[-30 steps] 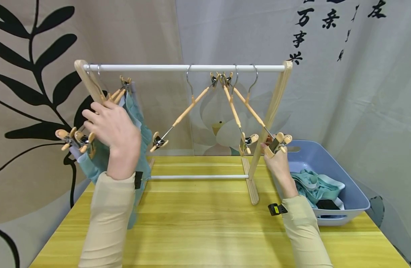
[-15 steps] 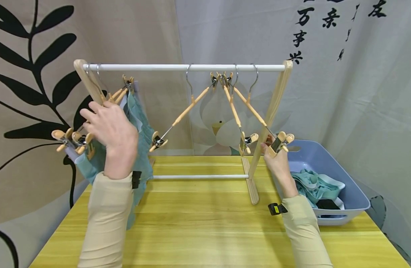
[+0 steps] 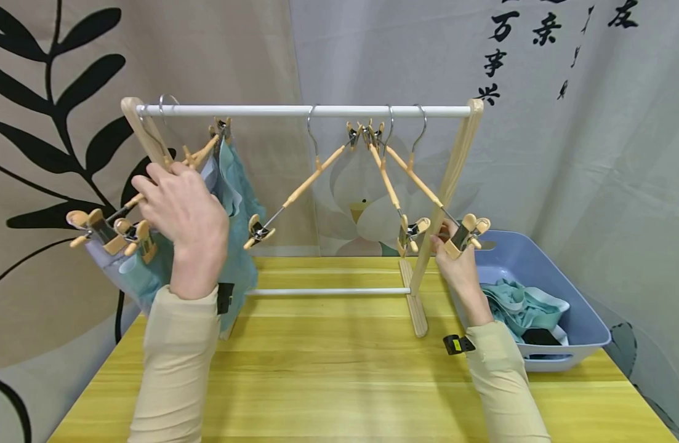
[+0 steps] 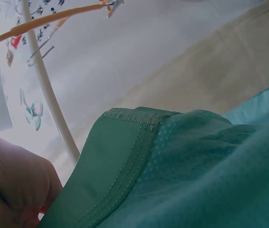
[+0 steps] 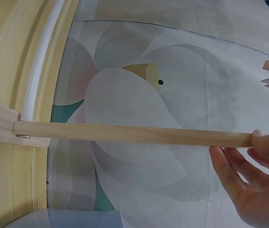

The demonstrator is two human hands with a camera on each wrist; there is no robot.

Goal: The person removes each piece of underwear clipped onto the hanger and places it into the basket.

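My left hand [image 3: 186, 221] grips a wooden clip hanger [image 3: 207, 147] at the left end of the drying rack. The hanger's metal hook [image 3: 162, 101] rises above the white rail [image 3: 261, 111]. A teal garment [image 3: 239, 191] and a lavender cloth [image 3: 103, 261] hang from clips around this hand, which partly hides them. In the left wrist view the teal fabric [image 4: 182, 166] fills the lower right. My right hand [image 3: 458, 264] pinches the rack's right wooden post [image 3: 455, 166] between thumb and fingertips, as the right wrist view shows on the post [image 5: 134, 133].
Several bare clip hangers [image 3: 317, 175] hang along the right half of the rail. A blue basket [image 3: 583, 307] with crumpled teal clothing [image 3: 522, 307] stands right of the rack on the wooden table [image 3: 339, 381]. A printed curtain [image 3: 250, 184] hangs behind.
The hook under the left hand has risen above the rail. The front clips have moved left and the back clips right, with the garments shifting along. The right hand stays on the post.
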